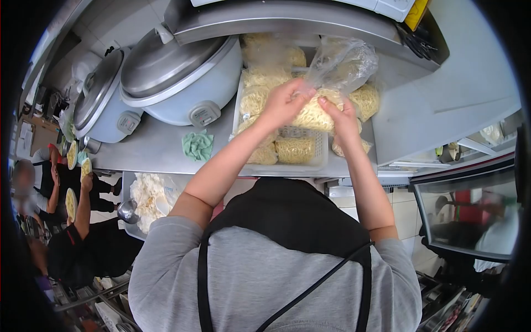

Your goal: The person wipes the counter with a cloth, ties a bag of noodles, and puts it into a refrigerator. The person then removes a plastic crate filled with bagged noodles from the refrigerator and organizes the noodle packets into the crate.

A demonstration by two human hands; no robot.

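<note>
Both my hands grip a clear plastic bag of yellow noodles [314, 117], lifted over a white plastic basket [318, 152]. My left hand [287, 102] pinches the bag at its upper left side, fingers closed. On the right side of the bag, my right hand [342, 115] is closed with the thumb pressed on the noodles. The loose, crumpled end of the bag [351, 61] stands up beyond my hands. Several more noodle packs [295, 150] lie in the basket below, and another noodle pack [366, 102] is to the right.
Two large rice cookers [177, 97] with metal lids stand on the left of the steel counter. A green cloth [197, 145] lies near the front edge. At lower left is a tub of white rice [146, 202] with a metal bowl [128, 211]. Other people [83, 243] hold plates farther left.
</note>
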